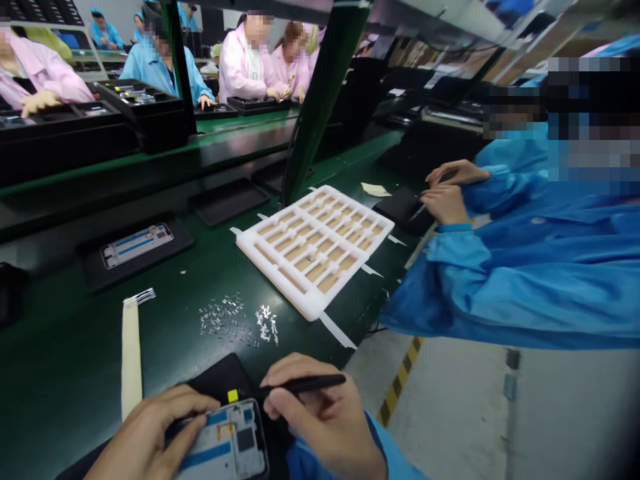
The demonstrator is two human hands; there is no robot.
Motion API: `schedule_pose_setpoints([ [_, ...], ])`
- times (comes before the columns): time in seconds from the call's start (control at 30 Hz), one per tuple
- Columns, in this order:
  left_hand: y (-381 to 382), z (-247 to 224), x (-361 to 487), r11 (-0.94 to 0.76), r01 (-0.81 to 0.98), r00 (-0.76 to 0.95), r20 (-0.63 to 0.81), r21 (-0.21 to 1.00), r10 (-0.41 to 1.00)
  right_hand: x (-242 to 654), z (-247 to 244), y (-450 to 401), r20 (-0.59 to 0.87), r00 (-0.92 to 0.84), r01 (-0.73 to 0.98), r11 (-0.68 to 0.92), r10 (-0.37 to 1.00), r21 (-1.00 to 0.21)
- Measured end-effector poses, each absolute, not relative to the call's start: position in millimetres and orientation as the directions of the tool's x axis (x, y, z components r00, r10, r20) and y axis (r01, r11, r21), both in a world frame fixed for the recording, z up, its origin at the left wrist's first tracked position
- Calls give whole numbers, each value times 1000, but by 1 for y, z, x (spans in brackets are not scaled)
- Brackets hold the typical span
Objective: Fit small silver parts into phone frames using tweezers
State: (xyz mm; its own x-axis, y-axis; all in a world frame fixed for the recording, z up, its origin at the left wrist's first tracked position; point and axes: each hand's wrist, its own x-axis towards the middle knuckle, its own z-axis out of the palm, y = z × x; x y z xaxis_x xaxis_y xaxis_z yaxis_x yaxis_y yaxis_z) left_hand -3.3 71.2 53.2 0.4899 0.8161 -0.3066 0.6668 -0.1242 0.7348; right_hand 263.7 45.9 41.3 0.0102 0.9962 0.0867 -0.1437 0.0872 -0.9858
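My left hand [153, 433] grips the left edge of a phone mid-frame [225, 443], which has blue strips and a white back and lies on a black mat [215, 380]. My right hand [320, 417] holds a slim black tool [310, 381], probably tweezers, between thumb and fingers. Its tip points left, just above the top edge of the phone frame and close to a small yellow square [233, 396] on the mat. Part of the phone frame is hidden under my left fingers.
A white compartmented plastic tray [314, 248] lies on the green bench beyond my hands. Small metal parts [225, 319] are scattered nearby, beside a white tape strip [131, 353]. Another phone frame [136, 245] lies on a black mat. A co-worker's blue-sleeved hands [445, 193] work at right.
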Motion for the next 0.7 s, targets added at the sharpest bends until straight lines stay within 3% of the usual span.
schedule_pose_setpoints([
  [0.1, 74, 55, 5, -50, 665, 469, -364, 745, 805, 255, 48, 41, 93, -108, -32, 90, 990, -995],
  [0.27, 70, 56, 5, -73, 662, 473, -341, 746, 813, 239, 36, 42, 46, -141, 82, 58, 989, -995],
  [0.7, 65, 39, 4, -19, 673, 426, -366, 739, 828, 235, 31, 41, 24, -91, 127, 36, 996, -991],
])
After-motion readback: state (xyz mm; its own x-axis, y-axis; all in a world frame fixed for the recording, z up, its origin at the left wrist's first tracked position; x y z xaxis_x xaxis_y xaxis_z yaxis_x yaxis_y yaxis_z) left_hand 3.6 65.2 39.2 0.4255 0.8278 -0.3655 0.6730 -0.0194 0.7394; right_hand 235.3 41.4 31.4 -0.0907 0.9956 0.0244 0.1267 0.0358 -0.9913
